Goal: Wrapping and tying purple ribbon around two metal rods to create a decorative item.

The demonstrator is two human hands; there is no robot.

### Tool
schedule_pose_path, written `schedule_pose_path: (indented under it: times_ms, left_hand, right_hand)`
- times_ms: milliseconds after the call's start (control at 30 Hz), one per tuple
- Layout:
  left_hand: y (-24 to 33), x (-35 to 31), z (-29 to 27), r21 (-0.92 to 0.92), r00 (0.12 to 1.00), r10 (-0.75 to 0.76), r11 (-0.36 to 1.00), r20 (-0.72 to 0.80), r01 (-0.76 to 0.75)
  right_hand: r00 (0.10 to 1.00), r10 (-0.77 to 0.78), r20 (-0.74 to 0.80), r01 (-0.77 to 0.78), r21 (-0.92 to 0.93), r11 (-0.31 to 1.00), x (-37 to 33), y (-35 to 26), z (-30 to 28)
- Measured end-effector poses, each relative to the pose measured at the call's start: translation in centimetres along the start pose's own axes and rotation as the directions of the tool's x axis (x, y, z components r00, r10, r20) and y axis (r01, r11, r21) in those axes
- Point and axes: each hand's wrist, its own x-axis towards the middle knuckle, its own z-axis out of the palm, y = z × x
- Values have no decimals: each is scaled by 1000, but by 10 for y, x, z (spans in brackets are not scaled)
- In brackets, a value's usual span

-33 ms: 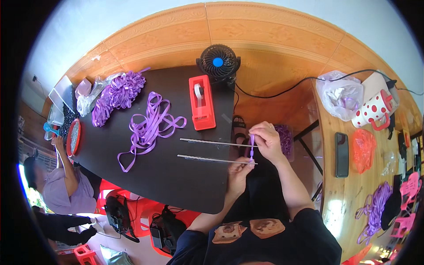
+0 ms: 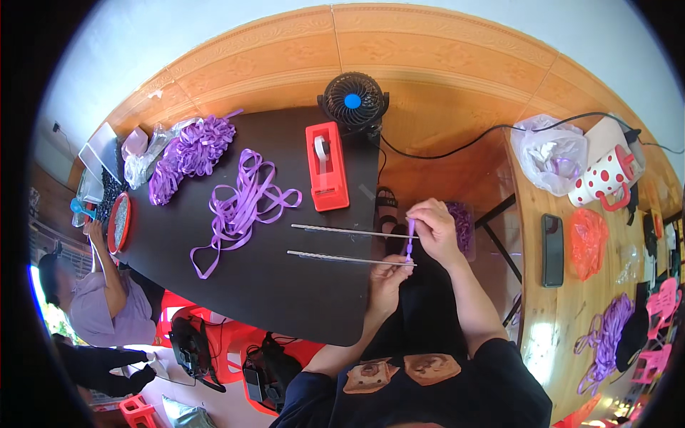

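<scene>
A short purple ribbon (image 2: 410,247) with small knots or folds is stretched between my two hands, just past the table's right edge. My right hand (image 2: 437,230) pinches its upper end between thumb and fingers. My left hand (image 2: 386,284) closes on the lower end, beside the tip of the lower metal rod (image 2: 332,257). The upper metal rod (image 2: 342,230) runs alongside, and the ribbon crosses near its right end. Both rods look twisted on their left halves, which lie over the dark table (image 2: 285,292). To their left rests a loose tangle of purple ribbon (image 2: 239,207).
A red tape dispenser (image 2: 328,192) and a black fan (image 2: 353,103) stand at the table's back right. A purple ribbon heap (image 2: 193,157) and a red bowl (image 2: 121,222) are farther left, near another person (image 2: 107,307). A wooden table (image 2: 549,314) at right holds a phone (image 2: 552,250) and dotted cup (image 2: 603,177).
Both hands have shifted very slightly to the right with the ribbon. The rods and the things on the tables look the same.
</scene>
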Motion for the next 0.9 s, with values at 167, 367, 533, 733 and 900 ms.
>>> schedule_pose_path:
  times_ms: [167, 367, 533, 733, 900]
  left_hand:
    - [8, -2, 6, -118, 992, -34, 992, 120, 48]
    - [6, -2, 1, -295, 980, -3, 953, 198, 63]
    - [1, -2, -5, -356, 996, 29, 935, 80, 1]
    - [4, 0, 0, -454, 999, 19, 890, -33, -32]
    - [7, -2, 7, -421, 995, -10, 907, -95, -31]
  right_hand:
    - [995, 48, -92, -54, -67, 996, -17, -6, -19]
    - [998, -67, 17, 68, -35, 997, 10, -18, -16]
    - [992, -74, 102, 67, 75, 995, 16, 1, 2]
    - [992, -23, 125, -6, 226, 974, 12, 15, 28]
    - [985, 58, 165, -110, 325, 939, 0, 9, 54]
